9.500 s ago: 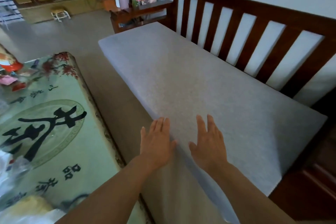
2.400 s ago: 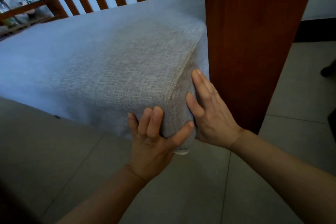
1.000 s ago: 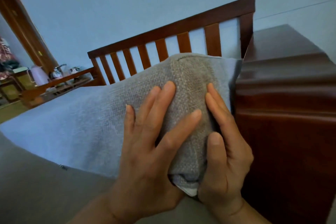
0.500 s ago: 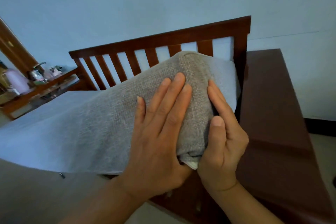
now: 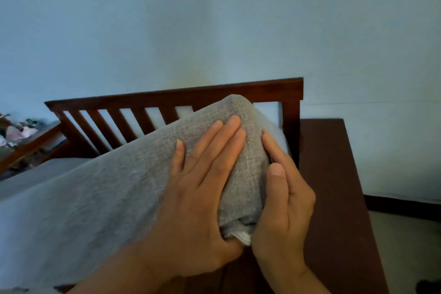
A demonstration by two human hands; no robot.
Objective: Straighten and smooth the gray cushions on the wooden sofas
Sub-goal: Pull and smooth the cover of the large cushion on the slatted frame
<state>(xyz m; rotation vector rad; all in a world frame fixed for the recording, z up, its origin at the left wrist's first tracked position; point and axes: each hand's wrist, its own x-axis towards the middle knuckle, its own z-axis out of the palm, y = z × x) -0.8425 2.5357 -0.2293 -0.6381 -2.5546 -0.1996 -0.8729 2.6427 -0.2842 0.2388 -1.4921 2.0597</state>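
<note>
The long gray cushion (image 5: 100,198) lies on the wooden sofa (image 5: 181,96), and its near right corner is lifted up off the seat. My left hand (image 5: 200,200) grips that corner from the front, fingers spread flat over the fabric and thumb underneath. My right hand (image 5: 284,203) clasps the same corner from the right side, thumb on the front face. A bit of white lining shows at the bottom of the corner between my hands. The seat below the raised end is hidden.
The sofa's wide dark armrest (image 5: 331,198) runs along the right of my hands. The slatted backrest stands against a pale wall (image 5: 214,31). A cluttered wooden side table (image 5: 21,141) sits at the far left. Tiled floor (image 5: 405,246) shows at the lower right.
Over the last second both hands have raised the cushion's corner higher, from beside the armrest to above it. The view has tilted up toward the wall. The grip is unchanged.
</note>
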